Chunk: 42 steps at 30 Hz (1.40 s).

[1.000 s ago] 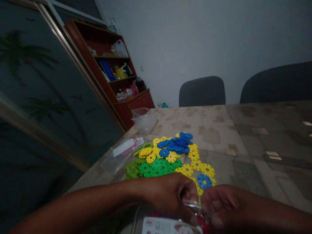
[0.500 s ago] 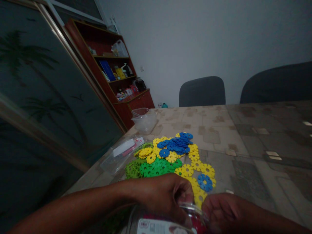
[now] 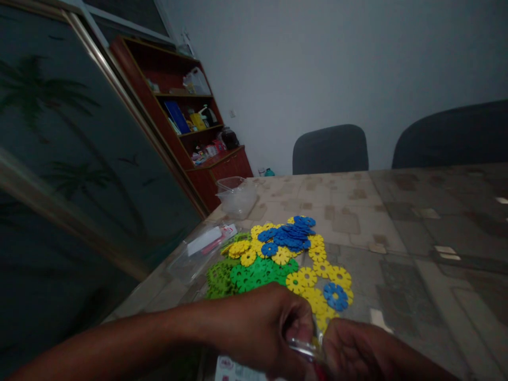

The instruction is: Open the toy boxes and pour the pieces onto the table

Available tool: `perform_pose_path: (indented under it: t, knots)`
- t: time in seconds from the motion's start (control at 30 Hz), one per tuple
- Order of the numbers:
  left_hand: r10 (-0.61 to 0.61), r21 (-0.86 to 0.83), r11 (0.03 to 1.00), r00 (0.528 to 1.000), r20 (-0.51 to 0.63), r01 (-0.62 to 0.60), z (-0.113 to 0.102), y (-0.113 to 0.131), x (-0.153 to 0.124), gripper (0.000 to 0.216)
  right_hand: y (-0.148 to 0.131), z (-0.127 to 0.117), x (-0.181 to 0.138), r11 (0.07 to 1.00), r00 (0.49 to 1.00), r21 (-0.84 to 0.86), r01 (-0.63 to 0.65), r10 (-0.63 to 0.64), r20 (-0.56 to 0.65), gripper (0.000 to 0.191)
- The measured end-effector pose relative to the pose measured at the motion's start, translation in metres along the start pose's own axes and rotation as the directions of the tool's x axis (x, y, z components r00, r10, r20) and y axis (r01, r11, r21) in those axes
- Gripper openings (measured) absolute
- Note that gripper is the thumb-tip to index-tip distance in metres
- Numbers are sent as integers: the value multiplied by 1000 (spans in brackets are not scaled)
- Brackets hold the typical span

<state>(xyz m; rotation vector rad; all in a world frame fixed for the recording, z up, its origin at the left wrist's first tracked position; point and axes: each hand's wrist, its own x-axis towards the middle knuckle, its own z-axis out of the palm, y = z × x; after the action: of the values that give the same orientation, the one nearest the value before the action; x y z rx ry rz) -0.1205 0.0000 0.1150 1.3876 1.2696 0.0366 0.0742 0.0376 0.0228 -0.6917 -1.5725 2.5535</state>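
At the bottom of the view my left hand [image 3: 265, 328] is closed on the rim of a clear plastic container [image 3: 304, 346] that carries a white printed label [image 3: 238, 370]. My right hand [image 3: 353, 346], fingers curled, grips the container's right edge; its fingertips are partly hidden. Most of the container lies behind my left hand or below the view. Just beyond my hands spread flat notched plastic discs: yellow discs [image 3: 317, 299], a single blue disc [image 3: 335, 296], green discs [image 3: 262, 272] and olive-green discs [image 3: 220, 278]. A heap of blue discs [image 3: 291, 236] rests on yellow ones farther back.
Left of the discs lies a clear plastic lid [image 3: 184, 267] with a white label. A clear plastic tub [image 3: 238, 201] stands at the table's far left corner. Grey chairs [image 3: 330, 151] line the far edge of the patterned table [image 3: 349, 211]. A wooden shelf [image 3: 174, 95] stands behind.
The container has dropped lower and tilted, so less of its label shows. My right hand has shifted slightly left, closer to my left hand. The discs have stayed put.
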Motion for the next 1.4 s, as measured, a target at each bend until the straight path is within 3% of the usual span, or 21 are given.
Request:
perform_pose_path:
  t: [0.1, 0.2, 0.37, 0.6, 0.77, 1.0, 1.17, 1.3, 1.4]
  knots:
    - [20, 40, 999, 999, -28, -19, -2, -1, 2, 36, 8, -10, 7, 998, 998, -11, 64, -64, 5, 33]
    - [42, -42, 998, 999, -17, -43, -7, -7, 9, 39, 20, -16, 9, 989, 988, -16, 145, -144, 54, 48]
    - [87, -156, 981, 982, -165, -113, -12, -21, 23, 36, 30, -8, 6, 962, 974, 156, 222, -211, -85, 54]
    - [93, -125, 986, 986, -136, -110, -19, -19, 21, 39, 24, -2, 6, 939, 963, 216, 268, -260, -64, 54]
    - [70, -169, 982, 993, -91, -84, -24, -15, 26, 51, 24, -6, 10, 942, 969, 228, 246, -237, -70, 53]
    - [102, -190, 973, 984, -149, -130, -26, -25, 36, 48, 56, -20, 23, 983, 994, 155, 94, -102, 44, 47]
    - [124, -158, 977, 984, -127, -144, -30, -27, 35, 42, 53, -13, 18, 974, 983, 136, 184, -183, -16, 45]
    - [147, -135, 978, 984, -97, -159, -32, -23, 34, 41, 41, -6, 11, 974, 984, 138, 178, -177, -14, 47]
    - [126, -169, 974, 981, -149, -151, -33, -25, 34, 46, 37, -4, 8, 961, 983, 208, 182, -172, -67, 51]
